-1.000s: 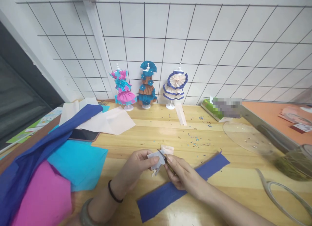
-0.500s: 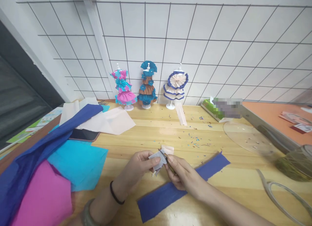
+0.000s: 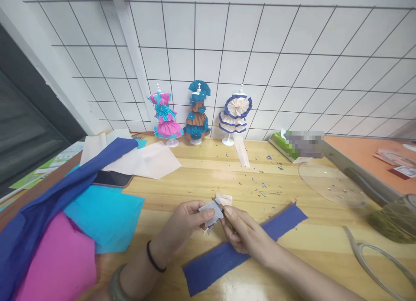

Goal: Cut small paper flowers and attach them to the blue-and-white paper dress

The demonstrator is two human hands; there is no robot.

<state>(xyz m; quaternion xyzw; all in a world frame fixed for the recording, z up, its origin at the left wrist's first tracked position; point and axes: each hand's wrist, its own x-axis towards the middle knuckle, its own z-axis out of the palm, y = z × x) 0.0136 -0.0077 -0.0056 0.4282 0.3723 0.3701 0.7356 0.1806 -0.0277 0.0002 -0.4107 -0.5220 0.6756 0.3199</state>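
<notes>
My left hand [image 3: 191,215] pinches a small pale grey-blue paper piece [image 3: 209,210] between thumb and fingers; layers and scraps show under its lower edge. My right hand [image 3: 238,229] is closed around small scissors [image 3: 222,207], their handles mostly hidden in the fingers. The blades lie at the paper's right edge, which looks rounded there. Just behind the paper rests a cream crepe paper piece [image 3: 225,199] on the table. Beneath my right hand a dark blue crepe paper strip [image 3: 214,266] runs diagonally across the wood.
Three small dress forms in paper dresses stand by the wall: pink [image 3: 167,128], teal and brown [image 3: 196,119], cream and blue [image 3: 238,112]. Crepe sheets [image 3: 107,218] and a phone [image 3: 113,179] lie left. Paper bits, a clear plate [image 3: 325,184] and a jar [image 3: 396,218] sit right.
The scissor blades have shifted slightly along the paper's right edge, which now looks more rounded. Both hands stay almost in place.
</notes>
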